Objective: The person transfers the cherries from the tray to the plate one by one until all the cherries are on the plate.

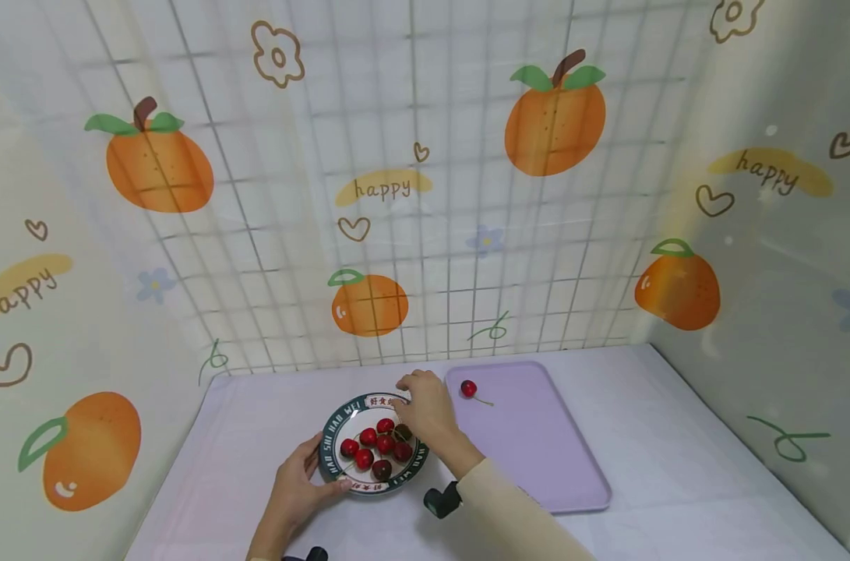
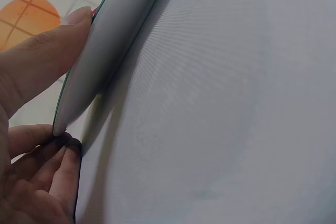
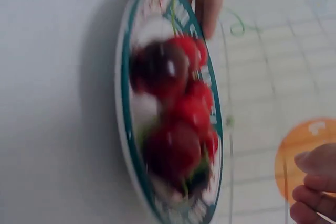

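A round plate (image 1: 329, 436) with a dark green lettered rim holds several red and dark cherries (image 1: 368, 437). My left hand (image 1: 300, 481) grips its left edge, thumb over the rim. In the left wrist view, the plate's pale underside (image 2: 113, 40) is tilted up from the cloth near the fingers. Above the plate's far right rim hovers my right hand (image 1: 428, 409), its fingers loosely bent. The right wrist view shows that hand's thumb and fingers (image 3: 310, 211) apart with nothing seen between them; the cherries (image 3: 178, 145) look blurred there.
A lilac tray (image 1: 530, 436) lies right of the plate, partly under the right forearm. One stemmed cherry (image 1: 469, 388) sits near its far left corner. White cloth (image 1: 207, 467) covers the table. Printed curtains (image 1: 453, 304) over a wire grid stand behind and at both sides.
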Demonstrator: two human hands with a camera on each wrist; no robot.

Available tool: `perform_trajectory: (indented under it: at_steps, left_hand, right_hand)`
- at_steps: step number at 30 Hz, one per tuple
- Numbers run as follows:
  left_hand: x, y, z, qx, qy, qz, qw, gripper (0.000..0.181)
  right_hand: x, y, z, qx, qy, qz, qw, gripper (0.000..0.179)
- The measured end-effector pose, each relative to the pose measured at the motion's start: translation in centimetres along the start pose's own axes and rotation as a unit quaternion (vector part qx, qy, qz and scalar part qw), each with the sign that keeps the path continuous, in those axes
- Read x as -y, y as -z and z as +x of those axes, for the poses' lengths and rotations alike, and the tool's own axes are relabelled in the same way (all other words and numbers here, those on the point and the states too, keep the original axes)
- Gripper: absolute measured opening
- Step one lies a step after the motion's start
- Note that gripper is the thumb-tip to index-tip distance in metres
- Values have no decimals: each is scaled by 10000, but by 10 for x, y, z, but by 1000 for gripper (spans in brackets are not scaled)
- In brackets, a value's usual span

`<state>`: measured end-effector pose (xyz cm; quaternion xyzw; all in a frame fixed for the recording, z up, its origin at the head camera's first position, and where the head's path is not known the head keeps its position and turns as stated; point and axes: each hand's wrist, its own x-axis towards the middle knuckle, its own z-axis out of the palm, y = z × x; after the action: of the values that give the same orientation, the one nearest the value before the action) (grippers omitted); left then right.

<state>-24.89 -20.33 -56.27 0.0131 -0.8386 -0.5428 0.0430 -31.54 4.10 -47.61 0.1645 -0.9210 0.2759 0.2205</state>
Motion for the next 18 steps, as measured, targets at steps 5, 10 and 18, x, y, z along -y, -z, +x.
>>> perform_trajectory:
  at_steps: [5, 10, 18]
  left_hand:
    - [-2, 1, 1, -51, 75, 130, 9999, 117]
    - [-2, 1, 2, -56, 102, 180, 9998, 119]
    - [-3, 0, 0, -78, 72, 227, 9997, 117]
  right_hand:
    - [-32, 10, 8, -146, -225, -43, 9996, 22]
    - [-61, 20, 11, -140, -579, -11, 9982, 23]
    - [-99, 25, 7, 68, -1215, -63, 9925, 26]
